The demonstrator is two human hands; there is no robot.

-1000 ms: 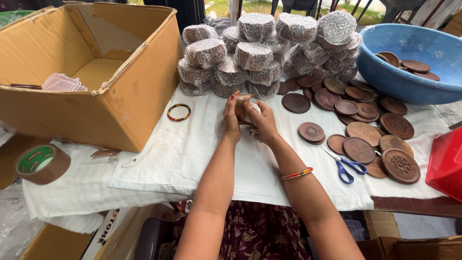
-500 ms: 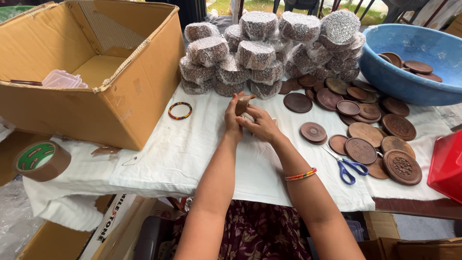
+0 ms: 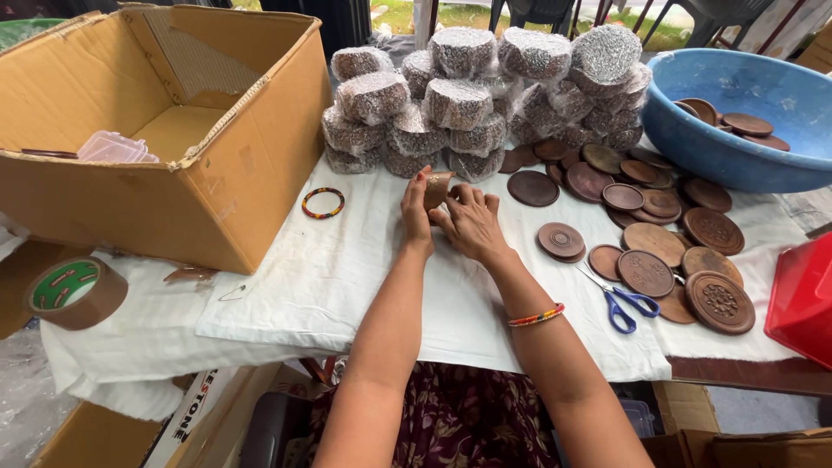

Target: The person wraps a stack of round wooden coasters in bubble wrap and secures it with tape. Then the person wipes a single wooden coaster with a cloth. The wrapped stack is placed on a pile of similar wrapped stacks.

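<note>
While both hands meet over the middle of the white-clothed bench (image 3: 347, 286), a pile of round bundles wrapped in clear bubble film (image 3: 472, 95) stands stacked at the far side, just beyond them. At the left, a large open brown cardboard box (image 3: 217, 173) holds a small clear plastic lidded case (image 3: 117, 147) on its floor. At the far right, a big blue plastic basin (image 3: 737, 130) holds a few dark round wooden discs (image 3: 737, 121). More carved brown wooden discs (image 3: 659, 251) lie spread on the cloth to the right, with blue-handled scissors (image 3: 620, 299) near them and a red plastic container (image 3: 802, 299) at the right edge. A roll of brown packing tape (image 3: 74, 290) sits at the near left, and a multicoloured beaded bangle (image 3: 322, 203) lies beside the box.

The left hand (image 3: 416, 212) and right hand (image 3: 472, 221) both pinch a small brown round wooden piece (image 3: 436, 189), held on edge just above the cloth, its flat face partly hidden by fingers.
</note>
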